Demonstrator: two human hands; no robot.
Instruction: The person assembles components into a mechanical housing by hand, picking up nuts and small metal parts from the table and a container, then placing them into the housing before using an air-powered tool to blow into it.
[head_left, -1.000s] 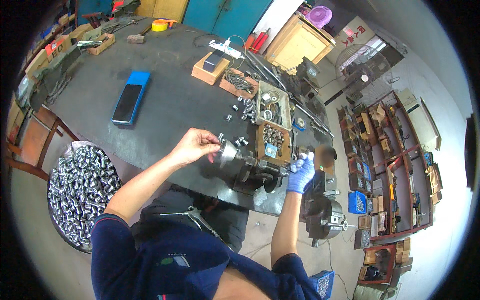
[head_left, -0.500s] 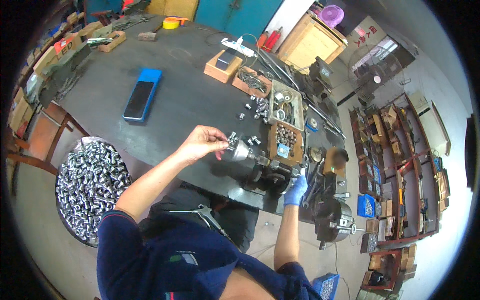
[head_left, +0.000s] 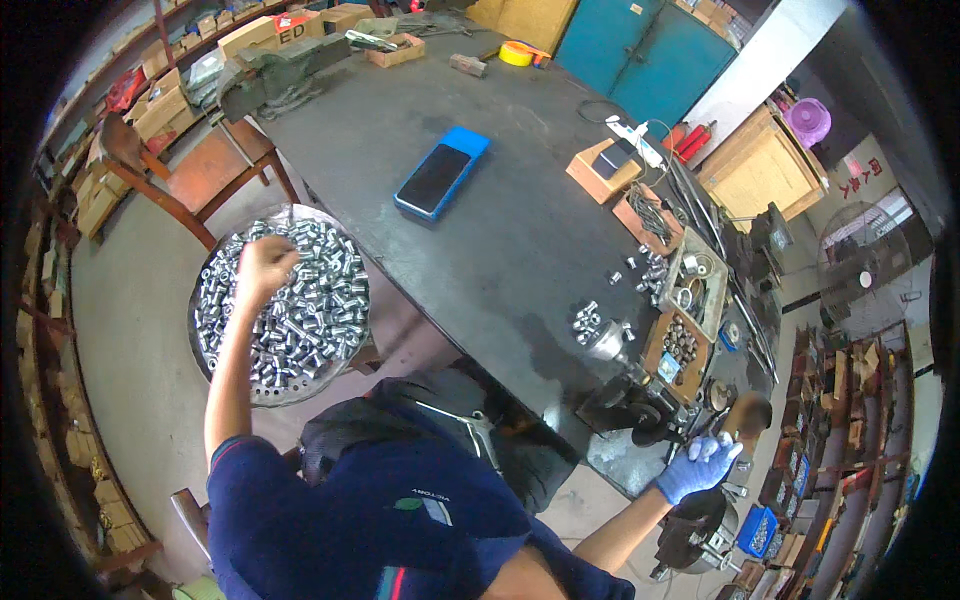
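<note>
- Left hand [head_left: 265, 268] is stretched over the fittings [head_left: 312, 335]; fingers curled, grip hidden.
- Right hand [head_left: 697, 468], gloved, is held near the bench [head_left: 500, 270] edge; fingers half-bent, grip cannot be told.

The metal fittings [head_left: 312, 325] look glossy, the tabletop [head_left: 510, 255] matt, the chair [head_left: 205, 182] smooth wood.

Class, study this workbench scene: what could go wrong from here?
The bare left hand is at the metal fittings heaped in a round tray: pieces could spill over its rim, or metal edges might scrape the skin. The gloved right hand is near the black bench fixture, where it could perhaps snag.
</note>
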